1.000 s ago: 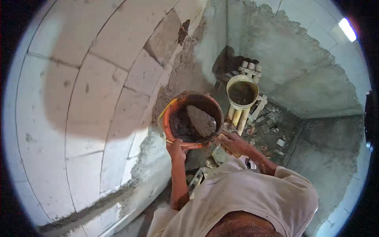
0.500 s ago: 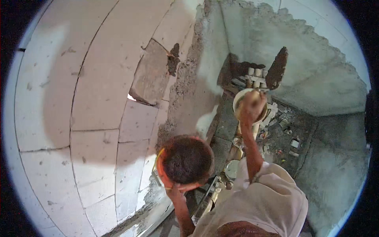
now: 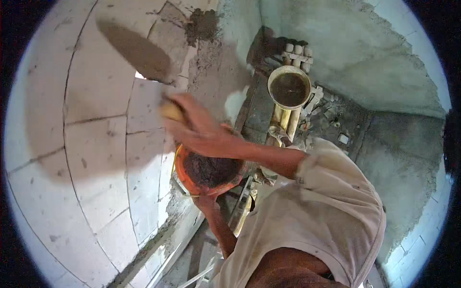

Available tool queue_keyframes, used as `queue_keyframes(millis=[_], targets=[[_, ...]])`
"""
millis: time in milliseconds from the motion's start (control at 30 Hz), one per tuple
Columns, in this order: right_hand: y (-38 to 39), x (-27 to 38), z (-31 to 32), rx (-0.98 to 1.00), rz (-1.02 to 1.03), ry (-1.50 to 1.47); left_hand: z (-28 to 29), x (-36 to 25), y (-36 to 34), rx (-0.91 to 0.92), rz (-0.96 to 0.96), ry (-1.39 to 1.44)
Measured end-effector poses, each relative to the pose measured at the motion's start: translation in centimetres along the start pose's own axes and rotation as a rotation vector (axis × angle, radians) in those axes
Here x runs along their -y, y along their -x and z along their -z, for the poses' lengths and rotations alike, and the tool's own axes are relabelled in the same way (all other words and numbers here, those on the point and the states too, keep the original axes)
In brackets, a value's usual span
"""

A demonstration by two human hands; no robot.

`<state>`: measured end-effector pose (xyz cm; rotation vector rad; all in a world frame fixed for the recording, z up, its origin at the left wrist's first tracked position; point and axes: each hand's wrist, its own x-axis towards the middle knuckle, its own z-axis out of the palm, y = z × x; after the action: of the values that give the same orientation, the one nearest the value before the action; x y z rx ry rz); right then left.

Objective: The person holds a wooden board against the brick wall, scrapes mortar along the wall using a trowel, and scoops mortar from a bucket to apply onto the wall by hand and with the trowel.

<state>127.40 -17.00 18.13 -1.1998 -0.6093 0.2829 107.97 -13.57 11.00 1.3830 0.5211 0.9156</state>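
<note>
My right hand (image 3: 199, 125), blurred by motion, grips the yellowish handle of a trowel (image 3: 137, 50) in front of the block wall. The trowel's long blade points up and left and looks coated with mortar. Below it, my left hand (image 3: 207, 204) holds the near rim of an orange bucket (image 3: 186, 178), which contains dark mortar (image 3: 213, 170). My right forearm crosses over the bucket's far side and hides part of it. A wet, dark mortar patch (image 3: 201, 25) clings to the wall beside the rough plaster strip.
A pale bucket (image 3: 274, 96) of grey, watery mix stands to the right, by several light-coloured pipes or poles (image 3: 293, 122). Rubble (image 3: 331, 115) lies on the floor near the grey plastered wall (image 3: 345, 67). A small gap (image 3: 139, 75) shows between wall blocks.
My right hand has swung the trowel leftward from above the pale bucket to the block wall. The mortar patch looks wider. My left hand keeps its hold on the orange bucket.
</note>
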Motion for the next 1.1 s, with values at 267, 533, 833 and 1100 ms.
queue_keyframes(millis=[267, 533, 833, 1100], targets=[[23.0, -11.3, 9.2, 0.674, -0.493, 1.094, 9.0, 4.6, 5.1, -0.190, 0.624, -0.258], [25.1, -16.4, 9.4, 0.644, -0.689, 0.704, 8.3, 4.1, 9.2, -0.019, 0.409, -0.801], [25.1, -11.5, 9.3, 0.625, -1.113, 0.086, 8.8, 4.6, 8.1, -0.185, 0.595, -0.371], [24.4, -7.7, 9.7, 0.331, -0.995, 0.090, 6.8, 6.3, 3.6, -0.314, 0.756, -0.197]])
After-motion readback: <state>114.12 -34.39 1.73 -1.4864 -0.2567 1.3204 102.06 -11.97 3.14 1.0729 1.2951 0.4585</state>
